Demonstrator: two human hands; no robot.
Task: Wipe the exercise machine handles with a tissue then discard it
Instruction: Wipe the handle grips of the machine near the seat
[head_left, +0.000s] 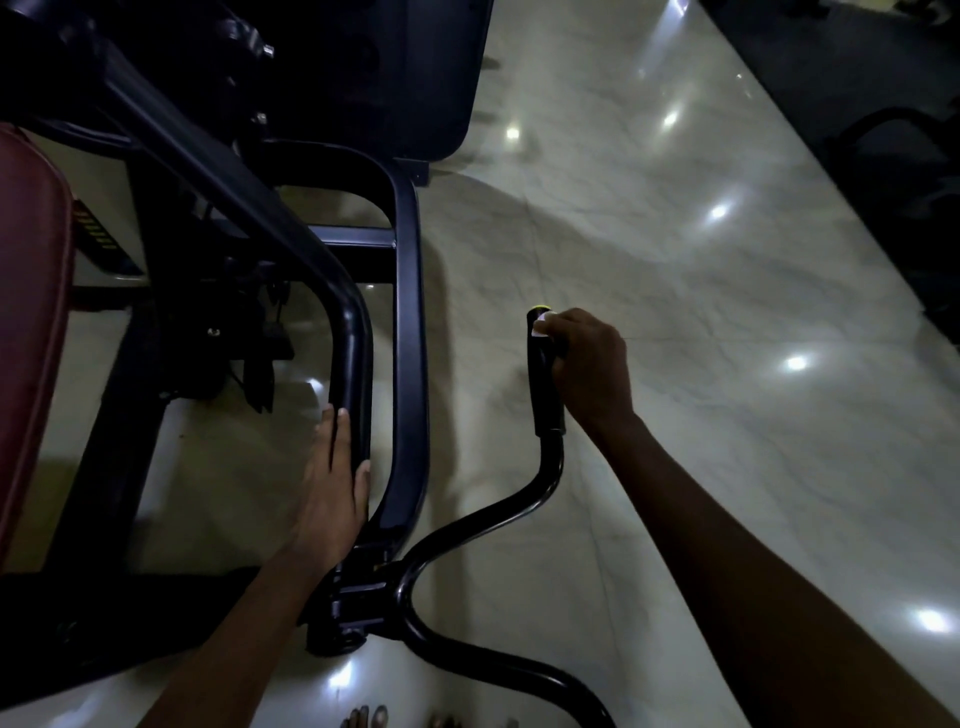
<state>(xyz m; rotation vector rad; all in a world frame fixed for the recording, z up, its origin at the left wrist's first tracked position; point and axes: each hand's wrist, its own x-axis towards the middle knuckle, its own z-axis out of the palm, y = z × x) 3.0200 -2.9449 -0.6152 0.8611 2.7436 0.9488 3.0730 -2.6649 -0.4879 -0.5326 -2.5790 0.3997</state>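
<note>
A black padded handle (543, 384) stands upright at the end of a curved black bar (483, 525) in the middle of the view. My right hand (587, 369) grips the handle's upper part, with a small white tissue (543, 325) pinched under the fingers near the handle's tip. Only a corner of the tissue shows. My left hand (332, 483) rests with straight fingers on a thick curved black frame tube (358, 353) of the exercise machine, thumb on the tube's right side.
The machine's black frame (410, 312) fills the left half, with a dark red seat pad (31, 322) at the far left. Glossy pale marble floor (727, 312) spreads to the right. Dark furniture (893, 145) stands at the upper right. My toes (366, 717) show at the bottom edge.
</note>
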